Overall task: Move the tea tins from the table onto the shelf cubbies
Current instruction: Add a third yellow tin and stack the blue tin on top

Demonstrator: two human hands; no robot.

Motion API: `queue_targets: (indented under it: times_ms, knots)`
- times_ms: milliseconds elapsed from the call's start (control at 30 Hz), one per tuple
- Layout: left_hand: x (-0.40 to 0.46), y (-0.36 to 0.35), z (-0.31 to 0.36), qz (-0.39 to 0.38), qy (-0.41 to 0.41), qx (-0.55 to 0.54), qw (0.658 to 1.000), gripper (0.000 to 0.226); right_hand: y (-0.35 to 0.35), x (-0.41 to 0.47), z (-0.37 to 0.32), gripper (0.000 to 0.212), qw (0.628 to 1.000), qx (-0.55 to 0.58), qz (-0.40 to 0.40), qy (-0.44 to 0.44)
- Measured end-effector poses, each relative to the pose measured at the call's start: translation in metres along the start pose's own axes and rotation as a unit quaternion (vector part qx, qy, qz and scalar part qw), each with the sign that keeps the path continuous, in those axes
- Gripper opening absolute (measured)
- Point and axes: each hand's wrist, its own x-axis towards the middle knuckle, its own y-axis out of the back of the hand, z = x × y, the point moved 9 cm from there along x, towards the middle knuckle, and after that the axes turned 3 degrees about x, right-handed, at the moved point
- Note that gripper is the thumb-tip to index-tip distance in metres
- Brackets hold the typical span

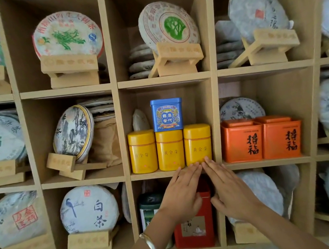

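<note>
The rightmost yellow tin (198, 143) stands upright at the cubby's (177, 171) front edge, directly above both hands — left hand (182, 196) and right hand (231, 193) open, flat, holding nothing — their fingertips (197, 164) touching its base, neither clearly nearer.

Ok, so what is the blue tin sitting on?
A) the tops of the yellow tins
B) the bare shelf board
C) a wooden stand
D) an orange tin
A: the blue tin rests on the lids of the yellow tins, mostly the middle one, in the same cubby, while the orange tins stand in the cubby to the right.
</note>
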Motion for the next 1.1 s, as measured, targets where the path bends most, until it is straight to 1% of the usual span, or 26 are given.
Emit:
queue_targets:
  times_ms: [133, 367, 500, 633, 733, 800, 967, 1100]
  knots:
    - [-0.002, 0.001, 0.0, 0.015, -0.006, 0.001, 1.0, 0.072, -0.001, -0.003, -0.001, 0.085, 1.0, -0.004, 0.005, 0.001]
    - [-0.003, 0.001, 0.0, 0.019, -0.012, 0.009, 1.0, 0.073, -0.004, -0.001, -0.003, 0.088, 1.0, 0.015, -0.001, 0.0]
    - [-0.004, 0.007, 0.001, 0.03, -0.018, -0.011, 0.999, 0.073, -0.001, -0.003, -0.006, 0.086, 1.0, 0.029, -0.004, -0.003]
    - [-0.001, 0.036, -0.008, 0.089, -0.017, -0.033, 0.995, 0.069, 0.026, 0.007, -0.015, 0.079, 0.998, 0.043, 0.04, 0.0]
    - [0.007, 0.074, -0.032, 0.146, 0.018, -0.021, 0.989, 0.07, 0.052, 0.034, -0.032, 0.078, 0.997, 0.027, 0.07, 0.024]
    - [0.011, 0.096, -0.049, 0.167, 0.041, -0.004, 0.985, 0.07, 0.065, 0.054, -0.042, 0.08, 0.996, 0.016, 0.082, 0.031]
    - [0.005, 0.117, -0.07, 0.16, 0.067, 0.019, 0.985, 0.068, 0.071, 0.082, -0.054, 0.082, 0.997, 0.002, 0.077, 0.029]
    - [-0.005, 0.114, -0.074, 0.145, 0.073, -0.003, 0.987, 0.068, 0.066, 0.082, -0.054, 0.078, 0.997, 0.002, 0.068, 0.023]
